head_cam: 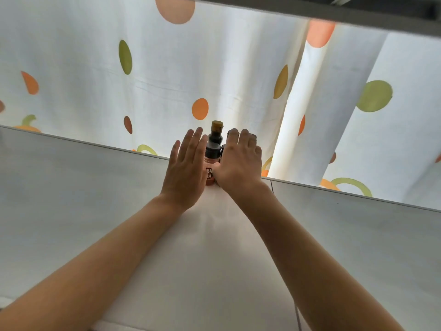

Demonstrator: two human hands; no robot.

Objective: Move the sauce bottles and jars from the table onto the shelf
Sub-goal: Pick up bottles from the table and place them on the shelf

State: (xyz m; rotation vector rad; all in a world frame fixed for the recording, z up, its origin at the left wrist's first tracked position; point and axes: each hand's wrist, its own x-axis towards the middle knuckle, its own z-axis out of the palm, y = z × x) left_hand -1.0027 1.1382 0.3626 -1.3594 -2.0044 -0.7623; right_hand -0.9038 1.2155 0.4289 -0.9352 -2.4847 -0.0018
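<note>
Orange bottle (pixel 210 174) — half-hidden | right hand (pixel 239 161) covers jar — unclear

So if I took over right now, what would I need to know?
Left hand: open, fingers straight, beside the orange bottle, maybe touching it.
Right hand: open, lying over something dark that it mostly hides; whether it grips cannot be told.
Bottles: the orange bottle, black-capped, stands upright on the white shelf near its back edge. A dark bottle with a tan cap stands right behind it.
Done: at least these two are on the shelf.
Left: the table is out of view, so check it for more bottles and jars.
</note>
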